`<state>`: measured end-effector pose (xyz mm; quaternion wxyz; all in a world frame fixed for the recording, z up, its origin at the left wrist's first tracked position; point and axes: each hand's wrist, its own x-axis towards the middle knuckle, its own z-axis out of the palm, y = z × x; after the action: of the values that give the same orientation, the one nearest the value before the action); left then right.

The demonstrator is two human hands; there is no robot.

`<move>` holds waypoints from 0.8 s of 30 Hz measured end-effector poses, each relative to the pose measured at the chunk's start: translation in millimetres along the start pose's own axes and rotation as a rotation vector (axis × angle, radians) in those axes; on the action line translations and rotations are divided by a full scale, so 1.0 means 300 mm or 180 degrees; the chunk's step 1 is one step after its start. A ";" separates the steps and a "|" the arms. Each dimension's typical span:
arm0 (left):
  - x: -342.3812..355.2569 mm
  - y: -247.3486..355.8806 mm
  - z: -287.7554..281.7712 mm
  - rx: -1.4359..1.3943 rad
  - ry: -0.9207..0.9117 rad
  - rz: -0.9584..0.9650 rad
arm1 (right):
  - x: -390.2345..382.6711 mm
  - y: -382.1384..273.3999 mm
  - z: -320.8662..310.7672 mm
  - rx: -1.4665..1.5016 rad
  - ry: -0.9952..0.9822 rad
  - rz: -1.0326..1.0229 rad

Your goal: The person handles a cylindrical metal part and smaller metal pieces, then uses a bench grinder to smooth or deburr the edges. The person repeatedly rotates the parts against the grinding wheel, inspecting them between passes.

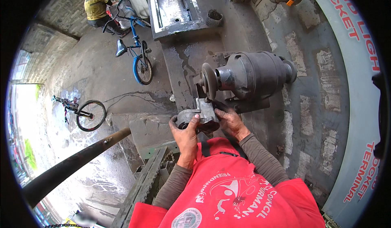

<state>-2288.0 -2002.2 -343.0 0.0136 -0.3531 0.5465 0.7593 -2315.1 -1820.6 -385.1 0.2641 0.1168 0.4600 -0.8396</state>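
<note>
Between my two hands is a grey cast-metal part (206,112) with a rounded end on its left and a squarish block on its right. My left hand (186,136) grips the rounded end, thumb on top. My right hand (231,122) holds the block side, its fingers partly hidden behind the metal. The part's far edge is up against or very close to the wheel (209,81) of a bench grinder; whether they touch I cannot tell. The grinder's grey motor (255,75) lies on its side just beyond my right hand. Dark grime covers my fingers.
A dark pole (77,163) slants in from the left, near a metal frame (142,183). Beyond stand a blue bicycle (136,49), another bicycle (87,114), a metal basin (173,8) and a person in a yellow shirt (96,6). A printed banner (346,85) hangs at right.
</note>
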 end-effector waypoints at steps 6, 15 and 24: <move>0.006 0.000 0.033 -0.0451 -0.0112 -0.0676 | 0.004 -0.029 -0.016 -0.0905 0.0496 -0.0211; 0.013 0.011 0.065 -0.0281 -0.0424 -0.0551 | -0.040 -0.062 -0.017 -0.0813 0.0656 -0.0546; 0.127 -0.018 0.039 0.0196 -0.1053 -0.0386 | 0.024 -0.006 -0.028 0.0056 0.1098 -0.0058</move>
<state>-2320.5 -2004.1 -366.5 0.1599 -0.2551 0.5375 0.7877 -2322.4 -1815.2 -391.7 0.1726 0.2572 0.4922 -0.8135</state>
